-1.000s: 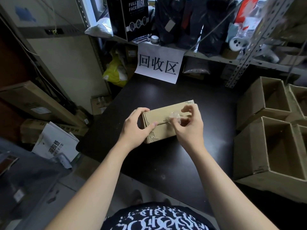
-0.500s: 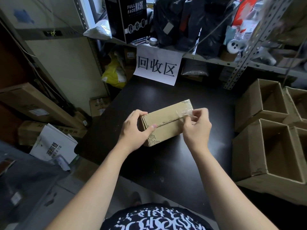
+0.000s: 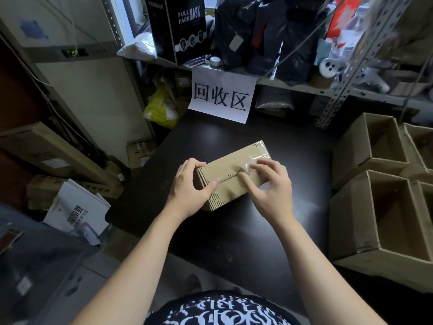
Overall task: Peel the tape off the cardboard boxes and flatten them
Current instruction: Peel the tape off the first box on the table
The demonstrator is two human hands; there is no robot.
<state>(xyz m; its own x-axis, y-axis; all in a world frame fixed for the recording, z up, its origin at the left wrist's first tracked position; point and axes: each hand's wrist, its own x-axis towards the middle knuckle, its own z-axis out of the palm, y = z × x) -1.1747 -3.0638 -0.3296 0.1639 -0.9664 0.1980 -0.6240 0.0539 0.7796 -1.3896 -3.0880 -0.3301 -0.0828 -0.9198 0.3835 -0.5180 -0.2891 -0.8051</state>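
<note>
Cardboard box (image 3: 222,169) lies on the dark worktop (image 3: 234,231), centre. My left hand (image 3: 187,193) grips its left end, fingers curled round it. My right hand (image 3: 269,191) touches the clear tape (image 3: 249,165) on top; whether those fingers pinch it, I cannot tell.

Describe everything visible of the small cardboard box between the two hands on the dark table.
The small cardboard box is brown, oblong and closed, with dark dashed print along its end edges. It lies askew on the dark table. Clear tape shines on its top near the right end. The left hand grips its left end, thumb on the front. The right hand has fingertips on the tape; whether they pinch it is unclear.
</note>
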